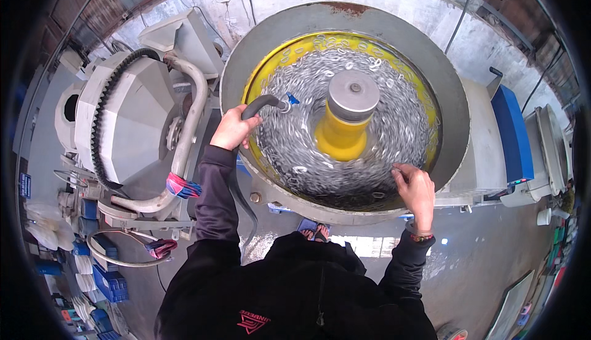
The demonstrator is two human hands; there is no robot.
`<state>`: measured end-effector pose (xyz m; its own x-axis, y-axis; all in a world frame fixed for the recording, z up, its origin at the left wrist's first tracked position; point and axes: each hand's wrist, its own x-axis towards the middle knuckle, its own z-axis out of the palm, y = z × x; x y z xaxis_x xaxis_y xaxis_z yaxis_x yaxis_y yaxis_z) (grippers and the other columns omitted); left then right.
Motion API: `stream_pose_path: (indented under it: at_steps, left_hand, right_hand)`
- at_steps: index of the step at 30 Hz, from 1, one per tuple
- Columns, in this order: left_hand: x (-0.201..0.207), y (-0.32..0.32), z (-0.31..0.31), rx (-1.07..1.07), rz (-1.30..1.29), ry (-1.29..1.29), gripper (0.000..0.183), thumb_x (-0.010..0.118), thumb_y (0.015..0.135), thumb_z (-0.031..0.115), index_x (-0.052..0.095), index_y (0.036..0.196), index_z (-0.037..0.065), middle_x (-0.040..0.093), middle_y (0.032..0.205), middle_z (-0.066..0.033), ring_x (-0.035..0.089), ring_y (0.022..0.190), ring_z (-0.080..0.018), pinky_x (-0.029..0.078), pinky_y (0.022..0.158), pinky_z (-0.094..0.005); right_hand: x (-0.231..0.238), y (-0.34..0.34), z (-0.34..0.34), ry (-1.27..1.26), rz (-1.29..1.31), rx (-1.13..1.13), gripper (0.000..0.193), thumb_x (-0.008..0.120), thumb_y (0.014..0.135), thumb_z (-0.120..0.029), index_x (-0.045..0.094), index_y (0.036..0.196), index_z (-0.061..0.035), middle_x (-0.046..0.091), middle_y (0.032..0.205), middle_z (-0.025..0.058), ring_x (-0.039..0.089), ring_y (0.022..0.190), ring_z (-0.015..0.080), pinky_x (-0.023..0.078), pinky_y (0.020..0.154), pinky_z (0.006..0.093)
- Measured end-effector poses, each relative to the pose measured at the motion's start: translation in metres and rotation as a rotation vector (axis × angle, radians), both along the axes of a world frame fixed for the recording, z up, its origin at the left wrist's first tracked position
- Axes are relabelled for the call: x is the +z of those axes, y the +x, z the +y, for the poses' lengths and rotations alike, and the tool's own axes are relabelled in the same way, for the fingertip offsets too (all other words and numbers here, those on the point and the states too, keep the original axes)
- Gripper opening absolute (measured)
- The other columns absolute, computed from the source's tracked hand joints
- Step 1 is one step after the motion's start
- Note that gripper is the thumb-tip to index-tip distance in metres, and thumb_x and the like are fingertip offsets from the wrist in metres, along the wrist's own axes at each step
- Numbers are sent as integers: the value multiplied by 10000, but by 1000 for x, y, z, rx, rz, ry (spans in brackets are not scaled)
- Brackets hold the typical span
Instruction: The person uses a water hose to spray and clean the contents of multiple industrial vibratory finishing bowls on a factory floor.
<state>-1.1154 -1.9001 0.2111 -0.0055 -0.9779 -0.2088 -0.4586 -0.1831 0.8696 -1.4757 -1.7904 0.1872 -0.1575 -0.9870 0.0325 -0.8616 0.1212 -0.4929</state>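
Observation:
A grey hose [266, 101] with a blue-handled valve at its metal end reaches over the left side of a large round tub [452, 103]. My left hand [232, 129] is closed around this hose at the tub's rim. Inside the yellow-lined tub, a blurred mass of small metal rings [394, 118] circles a yellow centre post [341, 134] with a grey cap. Over the near right side of the tub is my right hand [415, 190], thumb and fingers drawn together above the rings. Whatever it may pinch is too small to make out.
A grey many-sided barrel machine [138, 109] with a toothed belt and a bent pipe [196, 106] stands at left. To the right is a blue-fronted box [512, 134]. Blue bins [111, 284] line the lower left. A hand-wheel ring [95, 254] sticks out below the barrel.

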Motion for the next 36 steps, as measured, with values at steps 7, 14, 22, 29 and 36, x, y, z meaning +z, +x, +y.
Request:
stream_pose_path:
  at_steps: [7,14,22,29,36]
  left_hand:
    - [0,-1,-1,-5,-17,13,180,602,773,125,538,858,-21,493,525,-34,464,365,-114,413,368,-277]
    - [-6,5,-2,1,52,-11,154,601,774,118,530,823,-10,485,514,-28,453,358,-112,411,359,-274]
    - [-4,4,-2,3,30,-22,181,609,766,124,530,840,-20,502,555,-37,459,365,-116,412,356,-275]
    - [-2,3,1,10,79,9,149,603,769,101,518,835,-2,473,541,-15,430,357,-99,392,349,-261]
    - [-5,3,2,-2,135,-19,143,608,775,101,519,842,10,464,533,-1,417,348,-91,376,340,-251]
  right_hand:
    - [0,-2,-1,10,-12,-10,221,589,802,-243,660,951,-96,629,779,168,605,762,341,480,673,402]
    - [0,2,-1,22,36,-8,228,581,804,-258,662,955,-107,631,793,163,605,779,337,478,691,410]
    - [0,1,-2,36,36,1,227,580,803,-255,662,958,-111,636,821,156,609,780,331,480,693,407]
    - [-1,1,-1,-5,46,1,229,589,806,-230,657,974,-89,646,757,121,626,749,299,483,674,364]
    - [-4,0,-1,-14,34,-16,221,591,801,-232,660,972,-109,645,790,129,624,771,300,485,690,374]
